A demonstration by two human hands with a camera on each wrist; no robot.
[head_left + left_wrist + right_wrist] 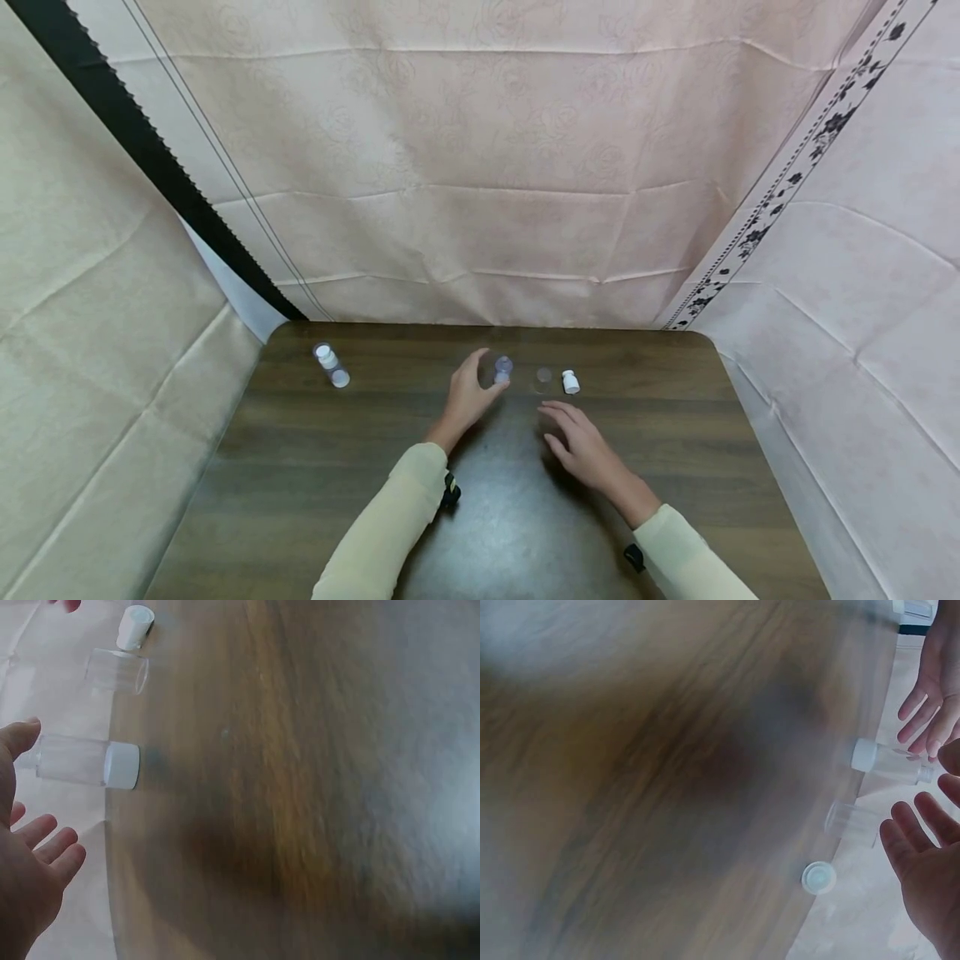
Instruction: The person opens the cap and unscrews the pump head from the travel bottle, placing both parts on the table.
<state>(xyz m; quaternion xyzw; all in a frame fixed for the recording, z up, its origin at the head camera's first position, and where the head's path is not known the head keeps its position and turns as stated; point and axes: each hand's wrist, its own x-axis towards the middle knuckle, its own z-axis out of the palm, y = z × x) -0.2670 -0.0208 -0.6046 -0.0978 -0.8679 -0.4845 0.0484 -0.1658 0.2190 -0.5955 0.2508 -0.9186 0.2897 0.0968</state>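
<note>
A clear bottle with a white lower part stands upright near the table's far edge. Beside it my left hand has its thumb and fingers spread apart. In the left wrist view its fingers show a gap from the bottle. To the right are a clear empty cup and a small white piece, hollow at one end in the right wrist view. My right hand hovers just in front of these two, fingers loosely extended, holding nothing.
Far left on the table stands another clear bottle with white parts at top and bottom. Pale cloth hangs behind the far edge and on both sides.
</note>
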